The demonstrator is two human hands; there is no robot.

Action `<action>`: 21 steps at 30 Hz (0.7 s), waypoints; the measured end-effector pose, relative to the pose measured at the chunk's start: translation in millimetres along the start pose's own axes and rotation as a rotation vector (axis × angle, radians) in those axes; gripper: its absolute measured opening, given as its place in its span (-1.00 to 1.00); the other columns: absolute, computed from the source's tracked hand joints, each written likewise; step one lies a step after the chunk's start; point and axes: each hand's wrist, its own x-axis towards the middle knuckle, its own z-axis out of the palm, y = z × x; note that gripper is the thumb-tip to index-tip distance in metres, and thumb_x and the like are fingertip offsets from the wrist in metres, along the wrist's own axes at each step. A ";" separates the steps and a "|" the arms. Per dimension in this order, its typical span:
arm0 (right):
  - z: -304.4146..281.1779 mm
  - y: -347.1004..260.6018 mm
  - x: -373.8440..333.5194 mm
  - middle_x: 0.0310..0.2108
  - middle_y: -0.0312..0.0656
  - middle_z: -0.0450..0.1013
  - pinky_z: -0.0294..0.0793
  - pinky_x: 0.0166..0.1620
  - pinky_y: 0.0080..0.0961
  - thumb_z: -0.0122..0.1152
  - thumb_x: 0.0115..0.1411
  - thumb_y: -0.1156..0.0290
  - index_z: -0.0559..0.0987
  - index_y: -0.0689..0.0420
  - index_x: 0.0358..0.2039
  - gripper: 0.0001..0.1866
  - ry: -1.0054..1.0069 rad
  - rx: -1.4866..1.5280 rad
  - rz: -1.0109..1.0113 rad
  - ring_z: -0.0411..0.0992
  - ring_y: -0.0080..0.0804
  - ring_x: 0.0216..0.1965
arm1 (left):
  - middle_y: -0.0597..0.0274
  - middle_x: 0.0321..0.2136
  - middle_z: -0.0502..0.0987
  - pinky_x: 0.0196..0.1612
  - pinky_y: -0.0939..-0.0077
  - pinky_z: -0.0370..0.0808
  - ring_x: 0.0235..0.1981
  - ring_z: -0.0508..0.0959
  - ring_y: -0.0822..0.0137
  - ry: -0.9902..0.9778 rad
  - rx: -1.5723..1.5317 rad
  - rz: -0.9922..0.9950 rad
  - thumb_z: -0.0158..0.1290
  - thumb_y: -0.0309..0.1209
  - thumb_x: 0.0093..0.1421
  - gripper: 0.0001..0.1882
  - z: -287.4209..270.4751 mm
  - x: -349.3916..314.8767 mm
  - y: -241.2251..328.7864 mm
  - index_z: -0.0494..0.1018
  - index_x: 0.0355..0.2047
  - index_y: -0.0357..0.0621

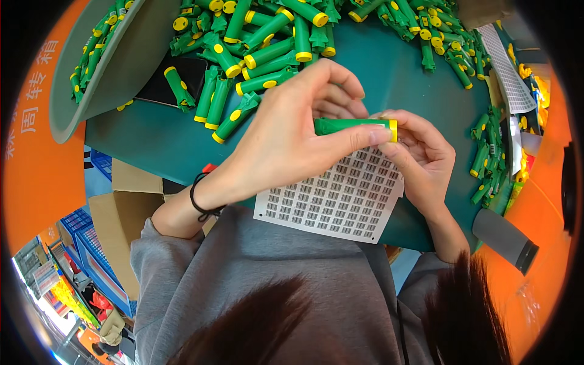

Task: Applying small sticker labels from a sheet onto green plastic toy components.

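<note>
1. Left hand [298,118]: I see it gripping 1 green tube [350,125], thumb laid along the near side.
2. Right hand [424,149]: thumb and fingers pinch the yellow cap [393,131]; it's the nearer hand to that end.
3. Tube lies between the 2 hands, at the label sheet's [328,207] far edge; long axis left-right, cap rightward. Height I can't tell.
4. Beyond sheet: tube pile [271,52]. Beyond, leftward: grey bin [137,61]. Right of sheet: grey cylinder [502,237].
</note>
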 end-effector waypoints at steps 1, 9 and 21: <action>-1.4 2.1 1.2 0.04 0.01 0.49 0.58 0.11 -0.36 0.23 0.23 0.71 0.50 0.40 0.07 -0.63 -0.008 -0.021 -0.029 0.52 -0.28 0.04 | 0.26 -0.32 0.62 -0.19 0.61 0.51 -0.28 0.57 0.54 -0.115 0.005 -0.123 0.21 -0.41 0.30 -0.85 -3.1 2.2 -2.5 0.56 -0.26 -0.27; -3.3 1.8 5.8 0.01 -0.10 0.44 0.45 0.09 -0.45 0.43 0.08 0.66 0.61 0.29 0.02 -0.56 -0.054 -0.134 -0.173 0.43 -0.36 0.01 | 0.46 -0.58 0.41 -0.48 0.65 0.31 -0.54 0.34 0.64 -0.220 -0.091 -0.133 0.01 -0.18 0.45 -0.64 -11.0 3.1 -14.8 0.63 -0.24 -0.23; -33.5 3.2 18.5 -0.36 -0.19 0.57 0.41 -0.05 -0.46 0.44 0.11 0.38 0.71 0.22 -0.22 -0.75 -0.153 -0.856 0.116 0.49 -0.37 -0.21 | 0.25 -0.13 0.62 -0.16 0.41 0.57 -0.13 0.59 0.24 0.098 0.911 0.784 0.21 -0.52 0.14 -0.78 -59.8 17.0 -13.7 0.60 -0.17 -0.12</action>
